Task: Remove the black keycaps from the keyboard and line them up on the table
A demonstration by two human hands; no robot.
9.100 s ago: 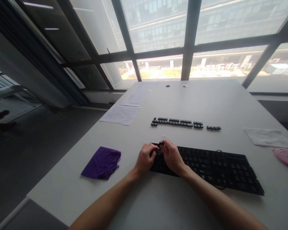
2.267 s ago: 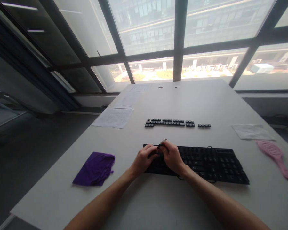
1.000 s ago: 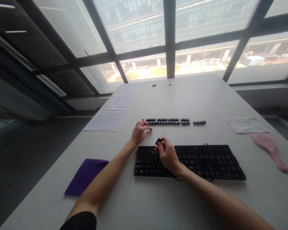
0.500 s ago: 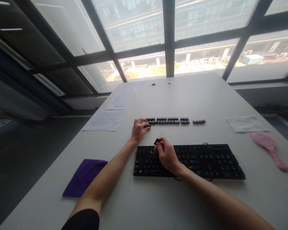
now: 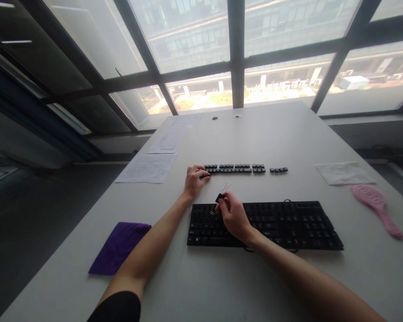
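Observation:
My left hand [image 5: 194, 181] is at the left end of the rows of loose black keycaps [image 5: 235, 170]. Its fingers are curled over a keycap [image 5: 204, 176] on the table, partly hidden by the fingertips. In my right hand [image 5: 233, 215] is a keycap puller [image 5: 219, 197] with a black grip and thin wire loops sticking out at both ends. That hand hovers over the left part of a black keyboard [image 5: 292, 223], whose upper key rows look bare of caps in places. My forearm covers part of the keyboard's front edge.
A purple cloth [image 5: 117, 248] lies beside my left forearm. Paper sheets [image 5: 147, 168] run along the table's left edge. To the right are a white tissue [image 5: 344, 173] and a pink hairbrush [image 5: 376, 203]. Windows stand behind the white table [image 5: 272, 134].
Almost nothing differs. The left fingers have shifted very slightly at the keycap; the right hand and the puller stay in place.

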